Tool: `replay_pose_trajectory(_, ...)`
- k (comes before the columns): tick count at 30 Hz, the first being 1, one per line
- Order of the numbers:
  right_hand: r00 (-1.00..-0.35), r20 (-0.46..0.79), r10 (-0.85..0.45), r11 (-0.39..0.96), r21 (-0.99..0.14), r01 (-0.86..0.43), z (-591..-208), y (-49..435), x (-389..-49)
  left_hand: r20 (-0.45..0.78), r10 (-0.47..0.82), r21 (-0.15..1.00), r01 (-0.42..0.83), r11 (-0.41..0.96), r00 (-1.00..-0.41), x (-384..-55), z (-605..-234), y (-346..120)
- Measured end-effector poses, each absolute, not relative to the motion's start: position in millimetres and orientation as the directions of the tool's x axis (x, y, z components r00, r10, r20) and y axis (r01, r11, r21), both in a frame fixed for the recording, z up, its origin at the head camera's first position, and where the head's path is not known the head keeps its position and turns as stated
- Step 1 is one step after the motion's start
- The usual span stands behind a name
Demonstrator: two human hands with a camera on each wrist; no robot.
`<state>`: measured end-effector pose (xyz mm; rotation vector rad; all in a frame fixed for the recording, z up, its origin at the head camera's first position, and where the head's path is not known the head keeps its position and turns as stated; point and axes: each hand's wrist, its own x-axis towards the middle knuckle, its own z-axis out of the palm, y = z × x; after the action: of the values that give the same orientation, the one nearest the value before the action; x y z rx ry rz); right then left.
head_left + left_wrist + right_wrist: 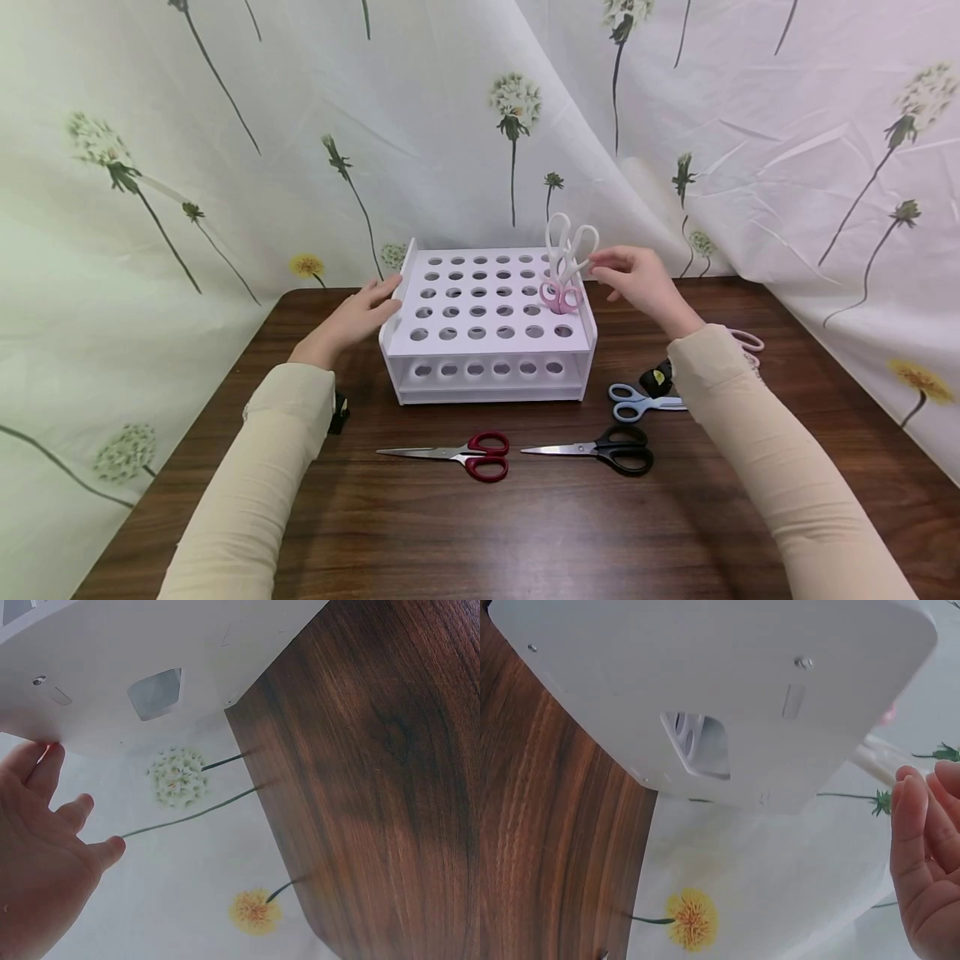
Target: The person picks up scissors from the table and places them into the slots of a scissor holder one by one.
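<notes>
A white rack (491, 321) with rows of round holes stands on the table. White-handled scissors (558, 242) stand handles-up at its back right, blades hidden below the handles. Just in front, pink-handled scissors (561, 297) stand in a hole, also handles up. My right hand (633, 279) is beside the white handle, fingers loosely bent and fingertips right by the loop; no grip on it shows. On the opposite side, my left hand (356, 315) rests its fingertips against the rack's side panel (97, 682), with the fingers spread.
Red-handled scissors (483, 456) and black-handled scissors (626, 450) lie in front of the rack. Light-blue scissors (633, 402) lie to its right, partly under my right sleeve, and another pink handle (748, 340) shows beyond. A flowered cloth (450, 125) hangs behind the table.
</notes>
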<state>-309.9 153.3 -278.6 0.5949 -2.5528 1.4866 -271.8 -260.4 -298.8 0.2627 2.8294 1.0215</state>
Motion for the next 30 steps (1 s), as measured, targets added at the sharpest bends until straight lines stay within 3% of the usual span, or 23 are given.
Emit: replay_pose_trajectory(30,-0.94,0.312,-0.136,0.484,-0.807,-0.338,-277.3,229.2,-310.3,-0.046,0.211,0.617,0.138,0.775,-0.976,-272.0,-298.8,-260.2)
